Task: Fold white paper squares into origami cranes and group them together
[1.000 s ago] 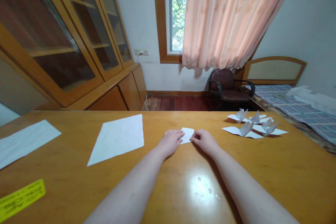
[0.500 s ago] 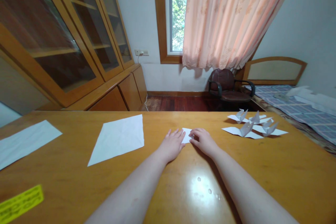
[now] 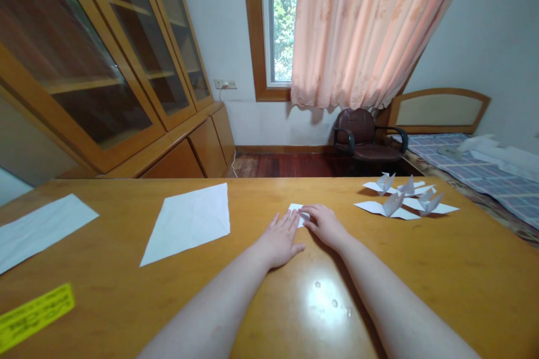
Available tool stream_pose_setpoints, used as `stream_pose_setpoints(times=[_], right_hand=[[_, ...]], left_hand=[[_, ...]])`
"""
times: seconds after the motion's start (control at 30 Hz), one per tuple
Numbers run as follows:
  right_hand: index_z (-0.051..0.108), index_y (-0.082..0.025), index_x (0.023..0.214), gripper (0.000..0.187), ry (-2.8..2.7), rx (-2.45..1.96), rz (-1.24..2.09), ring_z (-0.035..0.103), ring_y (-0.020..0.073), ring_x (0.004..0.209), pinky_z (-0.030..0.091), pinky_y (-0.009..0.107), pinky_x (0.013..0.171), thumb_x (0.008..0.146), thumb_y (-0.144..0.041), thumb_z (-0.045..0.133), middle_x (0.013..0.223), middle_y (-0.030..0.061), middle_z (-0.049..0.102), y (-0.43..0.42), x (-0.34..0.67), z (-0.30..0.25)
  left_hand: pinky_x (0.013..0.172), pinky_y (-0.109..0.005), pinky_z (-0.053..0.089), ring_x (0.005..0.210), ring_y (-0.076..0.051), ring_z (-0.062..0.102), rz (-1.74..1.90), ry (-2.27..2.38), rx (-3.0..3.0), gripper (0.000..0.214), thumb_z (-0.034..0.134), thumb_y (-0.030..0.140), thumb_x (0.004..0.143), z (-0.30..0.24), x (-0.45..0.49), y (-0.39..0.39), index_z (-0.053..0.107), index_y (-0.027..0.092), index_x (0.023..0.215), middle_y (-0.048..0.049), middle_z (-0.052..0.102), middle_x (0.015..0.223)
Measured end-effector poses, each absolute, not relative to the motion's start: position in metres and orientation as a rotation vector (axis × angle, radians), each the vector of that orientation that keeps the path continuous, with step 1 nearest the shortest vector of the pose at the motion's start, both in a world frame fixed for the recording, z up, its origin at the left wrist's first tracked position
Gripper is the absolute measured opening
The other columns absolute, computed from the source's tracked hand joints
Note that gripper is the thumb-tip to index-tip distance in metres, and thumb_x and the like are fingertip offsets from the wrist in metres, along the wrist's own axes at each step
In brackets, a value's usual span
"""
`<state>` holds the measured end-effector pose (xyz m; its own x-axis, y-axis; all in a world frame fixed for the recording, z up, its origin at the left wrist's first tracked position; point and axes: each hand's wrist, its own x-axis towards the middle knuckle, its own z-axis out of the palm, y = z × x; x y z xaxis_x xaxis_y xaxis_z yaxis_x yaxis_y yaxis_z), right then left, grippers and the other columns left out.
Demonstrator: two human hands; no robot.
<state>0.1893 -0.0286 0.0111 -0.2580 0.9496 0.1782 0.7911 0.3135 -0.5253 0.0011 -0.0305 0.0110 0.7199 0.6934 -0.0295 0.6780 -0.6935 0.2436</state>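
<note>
A small folded piece of white paper (image 3: 301, 221) lies on the wooden table in front of me, partly covered by my fingers. My left hand (image 3: 281, 241) is flat, fingers stretched over the paper's left part and thumb spread out to the side on the table. At the paper's right edge, my right hand (image 3: 325, 225) has bent fingers, thumb and forefinger pinching what looks like a flap of it. Several folded paper cranes (image 3: 393, 203) stand grouped to the right of my hands.
A large white paper sheet (image 3: 191, 221) lies left of my hands, and another sheet (image 3: 46, 230) is at the far left. A yellow label (image 3: 36, 317) sits near the front left. Beyond the table's far edge are a cabinet (image 3: 177, 146), an armchair (image 3: 366, 134) and a bed (image 3: 475, 162).
My left hand has shifted slightly toward me, its thumb now spread away from the fingers. My right hand stays at the paper's right edge. The view has moved a little.
</note>
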Motion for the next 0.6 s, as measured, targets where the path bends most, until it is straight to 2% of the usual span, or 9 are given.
stream_pose_setpoints(times=[0.17, 0.4, 0.6], right_hand=[[0.049, -0.032, 0.128, 0.04, -2.211, -1.551, 0.527, 0.038, 0.0225, 0.129, 0.028, 0.043, 0.103, 0.09, -0.024, 0.039, 0.132, 0.0026, 0.052, -0.03, 0.1866, 0.0093], [0.047, -0.033, 0.13, 0.044, -2.254, -1.572, 0.594, 0.033, 0.0217, 0.132, 0.024, 0.044, 0.107, 0.087, -0.023, 0.044, 0.138, 0.0002, 0.045, -0.0296, 0.1878, 0.0115], [0.051, -0.034, 0.126, 0.039, -2.157, -1.733, 0.59, 0.032, 0.0236, 0.132, 0.019, 0.052, 0.106, 0.088, -0.027, 0.042, 0.137, 0.0, 0.046, -0.0279, 0.1935, 0.0119]], left_hand=[[0.112, -0.046, 0.01, 0.139, -0.026, 0.01, 0.076, 1.08, 2.661, 0.074, 0.043, 0.051, 0.085, 0.0152, 0.0013, -0.0302, 0.018, 0.013, 0.143, -0.0154, 0.016, 0.149], [0.111, -0.048, 0.008, 0.139, -0.026, 0.007, 0.053, 1.07, 2.666, 0.077, 0.043, 0.052, 0.084, 0.0111, 0.0009, -0.028, 0.015, 0.012, 0.144, -0.0146, 0.011, 0.15], [0.112, -0.049, 0.005, 0.14, -0.025, 0.008, 0.036, 0.951, 2.679, 0.074, 0.041, 0.052, 0.085, 0.0116, -0.0032, -0.0244, 0.014, 0.016, 0.144, -0.0106, 0.013, 0.151]])
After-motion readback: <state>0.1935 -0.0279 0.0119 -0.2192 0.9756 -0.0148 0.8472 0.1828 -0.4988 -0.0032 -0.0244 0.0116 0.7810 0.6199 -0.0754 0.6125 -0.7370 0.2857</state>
